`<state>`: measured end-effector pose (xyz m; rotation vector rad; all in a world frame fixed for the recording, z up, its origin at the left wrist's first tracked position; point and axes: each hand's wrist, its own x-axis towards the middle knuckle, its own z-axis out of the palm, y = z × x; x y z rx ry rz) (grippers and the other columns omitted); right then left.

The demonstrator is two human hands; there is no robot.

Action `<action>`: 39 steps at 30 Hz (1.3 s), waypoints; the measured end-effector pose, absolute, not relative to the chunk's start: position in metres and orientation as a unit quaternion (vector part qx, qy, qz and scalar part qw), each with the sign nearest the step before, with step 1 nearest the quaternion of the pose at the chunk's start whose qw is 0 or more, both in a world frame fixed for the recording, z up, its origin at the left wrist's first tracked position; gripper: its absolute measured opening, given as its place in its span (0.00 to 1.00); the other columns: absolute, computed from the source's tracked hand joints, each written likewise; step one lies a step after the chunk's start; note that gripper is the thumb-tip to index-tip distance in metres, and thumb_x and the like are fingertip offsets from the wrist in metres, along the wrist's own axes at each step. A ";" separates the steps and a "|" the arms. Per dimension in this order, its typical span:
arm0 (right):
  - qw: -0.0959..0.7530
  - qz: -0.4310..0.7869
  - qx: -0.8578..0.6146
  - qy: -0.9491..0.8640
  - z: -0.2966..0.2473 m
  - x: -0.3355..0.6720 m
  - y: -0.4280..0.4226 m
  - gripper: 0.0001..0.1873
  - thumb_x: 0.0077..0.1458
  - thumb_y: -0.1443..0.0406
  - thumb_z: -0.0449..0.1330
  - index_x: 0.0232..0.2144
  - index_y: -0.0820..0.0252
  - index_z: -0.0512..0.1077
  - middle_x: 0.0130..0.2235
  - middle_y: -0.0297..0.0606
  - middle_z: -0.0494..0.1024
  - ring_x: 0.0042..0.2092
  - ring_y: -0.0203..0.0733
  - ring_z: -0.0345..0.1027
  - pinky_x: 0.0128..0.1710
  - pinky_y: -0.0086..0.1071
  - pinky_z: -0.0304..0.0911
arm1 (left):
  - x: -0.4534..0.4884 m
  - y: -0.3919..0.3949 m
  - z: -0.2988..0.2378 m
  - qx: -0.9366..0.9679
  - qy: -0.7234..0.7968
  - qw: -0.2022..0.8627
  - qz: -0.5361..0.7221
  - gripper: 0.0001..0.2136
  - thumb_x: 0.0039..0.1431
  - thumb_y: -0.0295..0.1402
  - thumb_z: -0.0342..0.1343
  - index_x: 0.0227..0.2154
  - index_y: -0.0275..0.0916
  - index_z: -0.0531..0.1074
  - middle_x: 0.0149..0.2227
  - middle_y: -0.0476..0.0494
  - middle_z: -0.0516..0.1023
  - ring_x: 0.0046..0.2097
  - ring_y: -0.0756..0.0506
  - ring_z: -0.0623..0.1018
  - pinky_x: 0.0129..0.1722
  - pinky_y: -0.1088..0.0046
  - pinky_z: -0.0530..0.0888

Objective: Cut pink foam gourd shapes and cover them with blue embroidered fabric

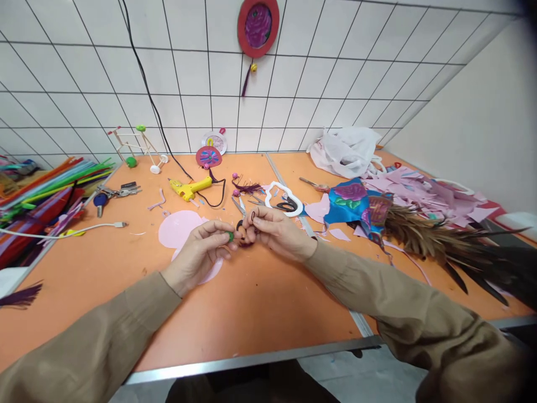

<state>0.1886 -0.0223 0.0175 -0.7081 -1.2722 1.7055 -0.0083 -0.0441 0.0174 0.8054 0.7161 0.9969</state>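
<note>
My left hand (203, 246) pinches a small green bead (231, 237) between thumb and fingertips, above the middle of the orange table. Close beside it, my right hand (279, 232) has its fingers pinched on a thin dark cord (253, 215), with a small loop showing at the fingertips. Whether the cord meets the bead, I cannot tell. Beneath and behind my left hand lies a pink cut-out of rounded shapes (179, 228). A pair of scissors (240, 206) rests just beyond my fingers, partly hidden by them.
A yellow glue gun (191, 189) lies behind my hands, its cord trailing. A white cloud-shaped frame (273, 193), blue floral fabric with feathers (350, 204) and pink scraps (411, 190) spread rightward. Keys (121, 191), a white cable (92, 227) and colourful pipe cleaners (62, 182) are left.
</note>
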 end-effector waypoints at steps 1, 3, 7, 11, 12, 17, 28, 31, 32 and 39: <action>0.438 0.703 -0.288 -0.481 0.014 0.187 -0.024 0.16 0.49 0.57 0.68 0.31 0.59 0.66 0.27 0.30 0.73 0.23 0.31 0.62 0.26 0.29 0.61 | -0.007 -0.046 0.017 0.370 0.331 0.741 0.452 0.08 0.43 0.26 0.70 0.28 0.34 0.79 0.32 0.42 0.84 0.27 0.52 0.79 0.23 0.82 0.73; 0.438 0.713 -0.311 -0.451 0.008 0.183 -0.025 0.17 0.49 0.59 0.68 0.30 0.58 0.64 0.24 0.25 0.68 0.19 0.25 0.48 0.19 0.24 0.45 | -0.006 -0.049 0.016 0.369 0.339 0.739 0.451 0.07 0.43 0.25 0.69 0.27 0.33 0.79 0.32 0.43 0.83 0.26 0.52 0.79 0.23 0.82 0.73; 0.459 0.663 -0.346 -0.480 -0.005 0.175 -0.028 0.19 0.50 0.55 0.67 0.28 0.57 0.62 0.19 0.19 0.56 0.18 0.25 0.38 0.19 0.25 0.34 | -0.004 -0.050 0.011 0.353 0.344 0.740 0.458 0.10 0.43 0.26 0.70 0.31 0.33 0.80 0.31 0.43 0.83 0.26 0.52 0.79 0.23 0.82 0.74; 0.478 0.553 -0.366 -0.575 -0.013 0.171 -0.035 0.21 0.53 0.49 0.64 0.27 0.57 0.63 0.21 0.23 0.56 0.21 0.30 0.44 0.20 0.28 0.41 | -0.006 -0.048 0.008 0.351 0.341 0.723 0.487 0.13 0.43 0.27 0.73 0.34 0.35 0.81 0.33 0.43 0.84 0.31 0.50 0.81 0.29 0.81 0.76; 0.481 0.530 -0.368 -0.594 -0.013 0.170 -0.037 0.21 0.54 0.49 0.63 0.26 0.57 0.63 0.22 0.25 0.57 0.22 0.31 0.46 0.21 0.28 0.43 | -0.007 -0.048 0.008 0.353 0.339 0.720 0.492 0.13 0.43 0.27 0.73 0.34 0.35 0.81 0.32 0.43 0.84 0.33 0.50 0.82 0.30 0.81 0.76; 0.490 0.445 -0.371 -0.651 -0.012 0.170 -0.042 0.19 0.58 0.50 0.59 0.26 0.57 0.63 0.26 0.30 0.62 0.28 0.35 0.54 0.28 0.31 0.53 | -0.005 -0.052 0.008 0.383 0.328 0.713 0.486 0.14 0.42 0.28 0.74 0.34 0.37 0.81 0.30 0.45 0.84 0.35 0.48 0.82 0.34 0.79 0.76; 0.445 0.297 -0.344 -0.772 -0.012 0.170 -0.047 0.11 0.60 0.63 0.54 0.26 0.57 0.62 0.25 0.30 0.62 0.26 0.35 0.54 0.27 0.30 0.51 | -0.007 -0.058 0.014 0.455 0.397 0.672 0.429 0.04 0.48 0.32 0.60 0.26 0.37 0.73 0.15 0.54 0.66 0.15 0.55 0.60 0.16 0.78 0.54; 0.438 0.255 -0.324 -0.799 -0.015 0.169 -0.048 0.12 0.61 0.64 0.54 0.25 0.57 0.61 0.24 0.29 0.62 0.26 0.34 0.54 0.28 0.30 0.52 | -0.005 -0.059 0.015 0.491 0.423 0.644 0.406 0.13 0.51 0.42 0.62 0.24 0.37 0.71 0.14 0.57 0.59 0.16 0.56 0.54 0.16 0.78 0.48; 0.437 0.242 -0.320 -0.805 -0.015 0.169 -0.048 0.12 0.61 0.65 0.54 0.24 0.56 0.61 0.24 0.29 0.61 0.26 0.35 0.54 0.28 0.31 0.52 | -0.005 -0.059 0.016 0.513 0.431 0.628 0.397 0.15 0.51 0.44 0.64 0.23 0.37 0.71 0.14 0.57 0.58 0.17 0.56 0.54 0.17 0.77 0.49; 0.430 0.221 -0.322 -0.814 -0.017 0.170 -0.048 0.12 0.60 0.66 0.54 0.24 0.56 0.61 0.24 0.30 0.64 0.26 0.36 0.55 0.28 0.31 0.54 | -0.009 -0.052 0.013 0.667 0.461 0.449 0.375 0.16 0.52 0.44 0.62 0.20 0.36 0.72 0.20 0.51 0.68 0.26 0.51 0.64 0.26 0.75 0.61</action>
